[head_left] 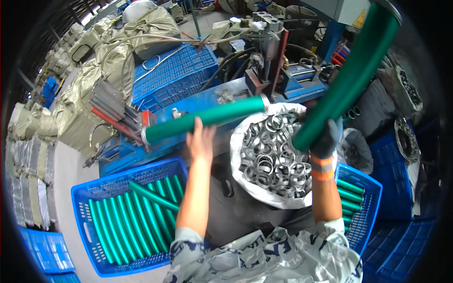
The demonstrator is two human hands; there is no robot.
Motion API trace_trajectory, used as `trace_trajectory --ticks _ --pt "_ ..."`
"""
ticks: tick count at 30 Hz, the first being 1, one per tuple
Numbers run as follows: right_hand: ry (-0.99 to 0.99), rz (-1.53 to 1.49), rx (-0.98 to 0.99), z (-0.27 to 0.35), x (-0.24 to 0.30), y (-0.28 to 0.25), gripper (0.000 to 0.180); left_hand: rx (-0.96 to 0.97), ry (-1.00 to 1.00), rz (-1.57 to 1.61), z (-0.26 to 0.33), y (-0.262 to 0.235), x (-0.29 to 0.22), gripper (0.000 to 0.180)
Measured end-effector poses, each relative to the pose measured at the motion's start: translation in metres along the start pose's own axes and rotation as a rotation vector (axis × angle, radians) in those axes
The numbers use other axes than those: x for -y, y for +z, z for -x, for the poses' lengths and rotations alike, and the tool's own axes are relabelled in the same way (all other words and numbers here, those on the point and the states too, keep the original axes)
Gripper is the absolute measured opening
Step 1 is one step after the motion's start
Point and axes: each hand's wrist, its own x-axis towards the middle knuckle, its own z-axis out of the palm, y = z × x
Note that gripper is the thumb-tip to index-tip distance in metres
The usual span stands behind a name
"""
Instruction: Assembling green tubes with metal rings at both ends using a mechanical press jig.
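Resting against the near side of a level tube (212,115), the bare left hand (201,140) has its fingers loosely spread; blur hides whether they press. That green tube lies over the blue bench (127,162), its left end by a red bracket (149,120), perhaps so the bracket steadies it. The right hand (325,141), in a dark glove, seems wrapped around the near end of a raised tube (349,78), though most fingers are hidden. This tube leans up toward the far right, a grip that probably keeps its far, metal-rimmed end free.

Between the forearms stands a white sack (237,174) full of metal rings (264,162), its mouth open, likely for easy picking. A left crate (75,207) and a right crate (376,203), both blue, hold more green tubes within reach.

Hoses and metal fittings clutter the bench. Beyond it sit blue pallets (174,70) and bulky tan bags (87,111); grey floor (66,188) shows on the left. The room looks like a crowded workshop.
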Motion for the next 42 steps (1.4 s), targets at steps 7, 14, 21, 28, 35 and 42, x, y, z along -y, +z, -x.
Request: trace_trajectory --ticks 7,14,21,28,35,42 --pt "0.037 0.227 0.034 0.097 0.077 -0.089 0.074 -0.187 -0.088 0.075 -0.176 -0.028 0.042 0.072" --pt "0.070 0.329 -0.005 0.113 0.082 -0.111 0.069 -0.238 -0.092 0.033 -0.198 -0.045 0.052 0.080" --pt "0.256 0.133 -0.032 0.126 0.073 -0.110 0.069 -0.101 -0.237 -0.231 -0.180 -0.037 0.037 0.093" --pt "0.349 0.202 -0.332 0.165 0.152 -0.185 0.059 -0.031 -0.310 -0.328 -0.182 -0.049 0.043 0.104" --pt "0.328 0.878 -0.721 0.266 0.243 -0.340 0.044 -0.014 -0.448 -0.198 -0.238 -0.117 0.011 0.105" --pt "0.812 0.745 -1.382 0.434 0.166 -0.510 0.057 -0.033 -0.443 -0.376 -0.186 -0.066 0.057 0.108"
